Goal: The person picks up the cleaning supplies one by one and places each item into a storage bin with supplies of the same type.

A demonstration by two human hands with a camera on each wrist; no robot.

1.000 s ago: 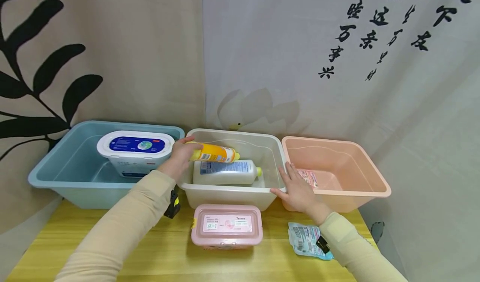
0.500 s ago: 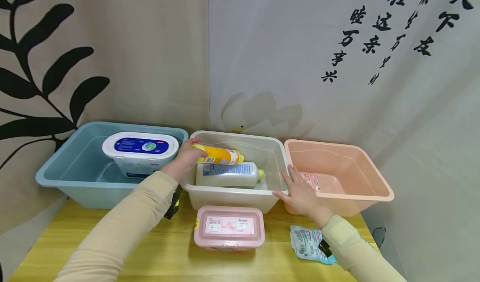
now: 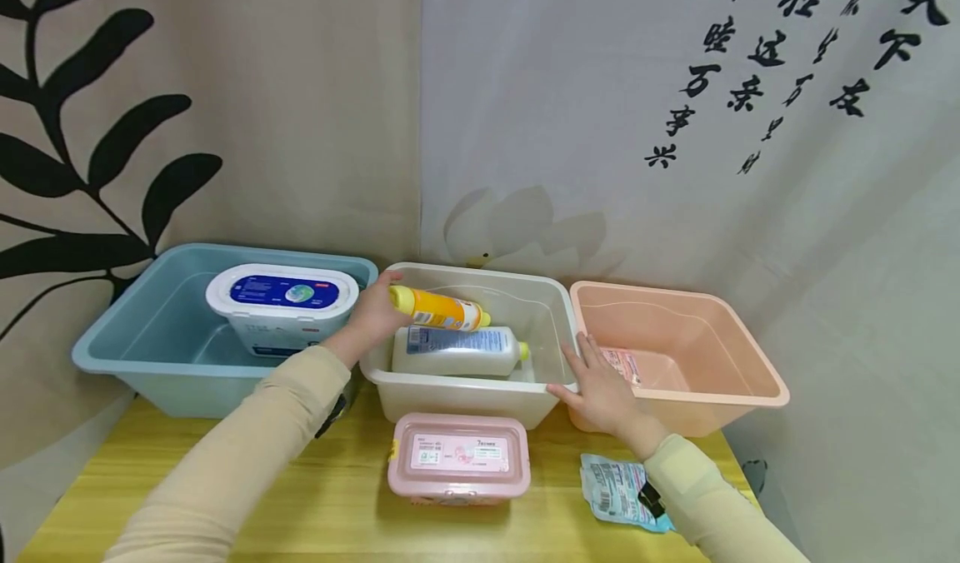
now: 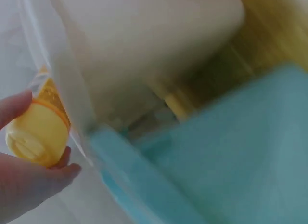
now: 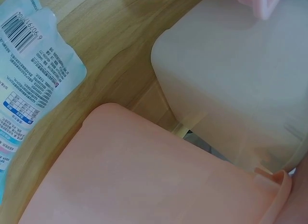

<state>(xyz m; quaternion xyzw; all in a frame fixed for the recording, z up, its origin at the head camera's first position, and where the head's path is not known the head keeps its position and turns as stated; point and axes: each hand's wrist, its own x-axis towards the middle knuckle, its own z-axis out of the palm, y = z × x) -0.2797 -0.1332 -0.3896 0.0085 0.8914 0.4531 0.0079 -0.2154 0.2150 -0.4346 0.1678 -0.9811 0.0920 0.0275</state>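
My left hand (image 3: 375,317) is at the left end of the white tub (image 3: 465,388), its fingers spread around the base end of a yellow-orange bottle (image 3: 447,311). In the left wrist view, the bottle's pale yellow base (image 4: 36,137) lies between the loosened thumb and fingers. This bottle leans over a larger white bottle (image 3: 457,351) with a yellow-green cap, which lies on its side in the tub. My right hand (image 3: 600,388) rests with straight fingers across the neighbouring rims of the white tub and the peach tub (image 3: 675,321).
To the left, a blue tub (image 3: 150,321) holds a white lidded box (image 3: 281,305). A pink lidded box (image 3: 459,459) stands on the wooden table (image 3: 337,513) before the white tub. The light-blue pouch (image 3: 618,492) lies by my right wrist. Inside the peach tub is a small pink packet (image 3: 622,365).
My left thumb and fingers have loosened and drawn back from the yellow-orange bottle, baring its base, while it stays over the white bottle. My right hand keeps its place; the view has shifted slightly.
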